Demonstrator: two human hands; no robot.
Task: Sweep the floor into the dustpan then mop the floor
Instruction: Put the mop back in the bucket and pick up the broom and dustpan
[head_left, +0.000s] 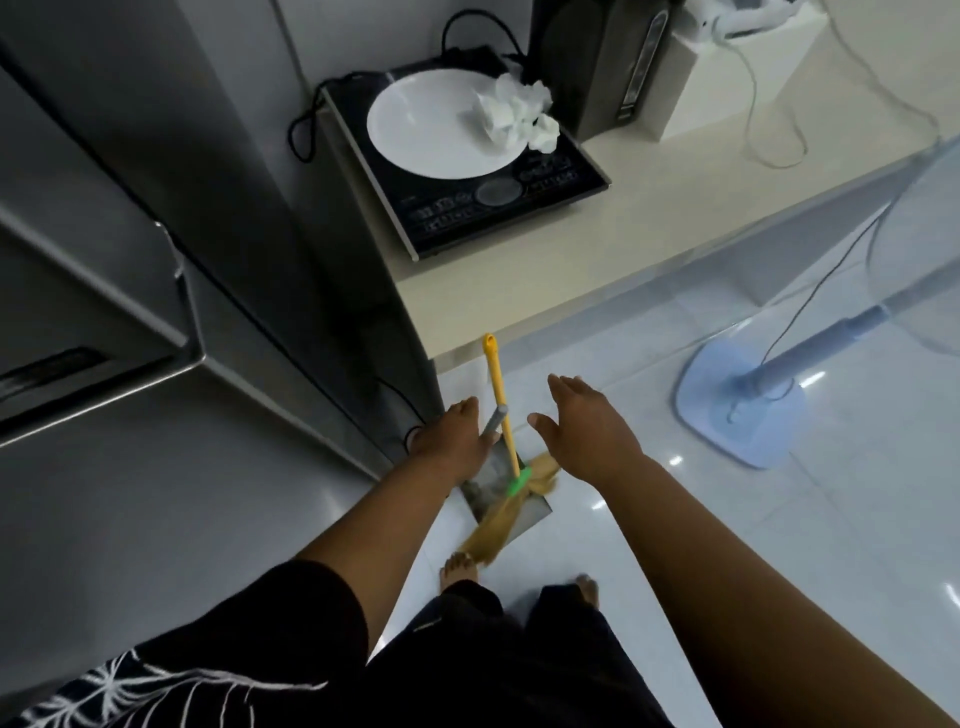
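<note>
Broom (500, 410) handle at frame centre, long axis near-upright, between hands. Right hand (587, 431) spread, empty, just beside. Left hand (452, 436) closed on dustpan (493, 480) handle.

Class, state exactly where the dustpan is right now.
In the head view the dustpan lies on the floor at centre, beside the fridge, under the broom, between both hands.
</note>
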